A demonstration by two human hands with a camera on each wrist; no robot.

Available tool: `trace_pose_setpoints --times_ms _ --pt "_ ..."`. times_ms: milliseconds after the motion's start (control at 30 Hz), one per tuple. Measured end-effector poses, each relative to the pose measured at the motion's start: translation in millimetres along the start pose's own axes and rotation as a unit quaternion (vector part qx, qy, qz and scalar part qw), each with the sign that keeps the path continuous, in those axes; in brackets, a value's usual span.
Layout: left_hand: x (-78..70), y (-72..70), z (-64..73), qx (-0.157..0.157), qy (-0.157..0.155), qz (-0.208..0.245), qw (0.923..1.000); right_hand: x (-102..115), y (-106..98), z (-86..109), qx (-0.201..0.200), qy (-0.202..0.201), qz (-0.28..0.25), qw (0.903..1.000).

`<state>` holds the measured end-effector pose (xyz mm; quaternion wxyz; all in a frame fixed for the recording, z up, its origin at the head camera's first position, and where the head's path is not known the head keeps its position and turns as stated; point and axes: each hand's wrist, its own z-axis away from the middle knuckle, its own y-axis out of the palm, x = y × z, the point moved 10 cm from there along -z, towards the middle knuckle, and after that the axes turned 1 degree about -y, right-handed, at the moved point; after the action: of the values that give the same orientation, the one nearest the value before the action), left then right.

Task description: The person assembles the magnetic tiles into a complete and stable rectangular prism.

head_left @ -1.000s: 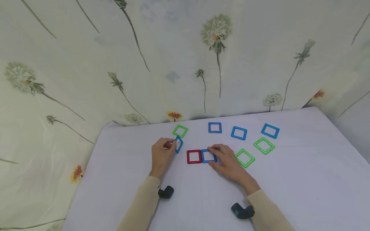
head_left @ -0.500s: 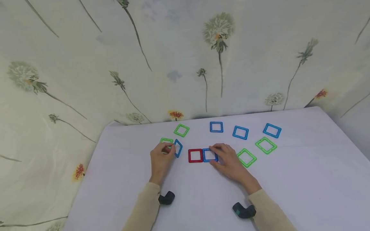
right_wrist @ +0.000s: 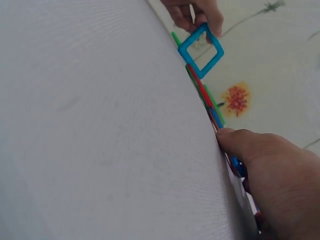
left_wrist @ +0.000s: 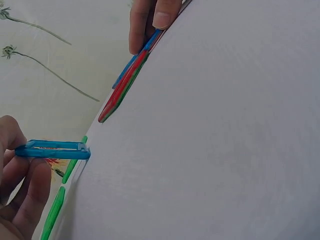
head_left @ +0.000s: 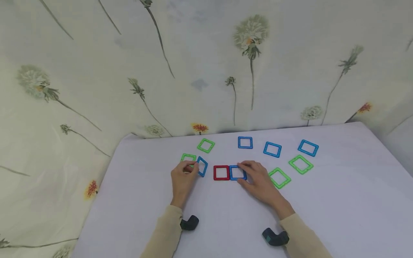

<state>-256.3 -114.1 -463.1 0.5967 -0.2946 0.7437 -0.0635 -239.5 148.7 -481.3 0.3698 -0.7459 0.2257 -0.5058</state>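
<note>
My left hand [head_left: 182, 181] pinches a blue square magnetic tile [head_left: 205, 171] by one edge, standing it on end. In the left wrist view this blue tile [left_wrist: 52, 154] points toward the tabletop, its lower edge close over the cloth. To its right a red square tile [head_left: 221, 178] lies flat, with a green layer [left_wrist: 132, 84] beneath it. Edge to edge with the red one lies another blue tile [head_left: 235, 178]. Thumb and fingers of my right hand [head_left: 262, 184] grip that blue tile at its near and far edges, hiding its right side.
A green tile [head_left: 188, 155] shows partly behind my left hand, with another green tile [head_left: 211, 148] farther back. Three blue tiles, one of them a square [head_left: 245, 147], lie along the back. Two green tiles lie right of my right hand, the nearer green tile [head_left: 285, 184] beside it.
My left hand has brought the blue tile slightly nearer, and a green tile behind that hand has come into view. My right hand stays on its tile. The head view has shifted a little.
</note>
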Motion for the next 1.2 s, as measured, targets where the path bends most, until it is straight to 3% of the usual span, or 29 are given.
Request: trace_pose_setpoints --times_ms 267,600,800,1200 --pt "4.2 -1.4 1.9 0.002 -0.012 0.026 0.9996 -4.1 1.2 -1.0 -0.012 0.002 0.009 0.9999" --pt "3.6 -1.0 6.5 -0.001 -0.017 0.036 0.9992 -3.6 -0.2 -4.4 -0.025 -0.008 0.017 0.9995" --pt "7.0 1.0 9.0 0.000 -0.035 0.030 0.9989 -2.7 0.3 -5.0 -0.018 -0.007 0.016 0.9997" --pt "6.9 8.6 11.3 0.001 -0.029 0.036 0.9989 -2.0 0.3 -5.6 -0.013 -0.008 0.018 0.9997"
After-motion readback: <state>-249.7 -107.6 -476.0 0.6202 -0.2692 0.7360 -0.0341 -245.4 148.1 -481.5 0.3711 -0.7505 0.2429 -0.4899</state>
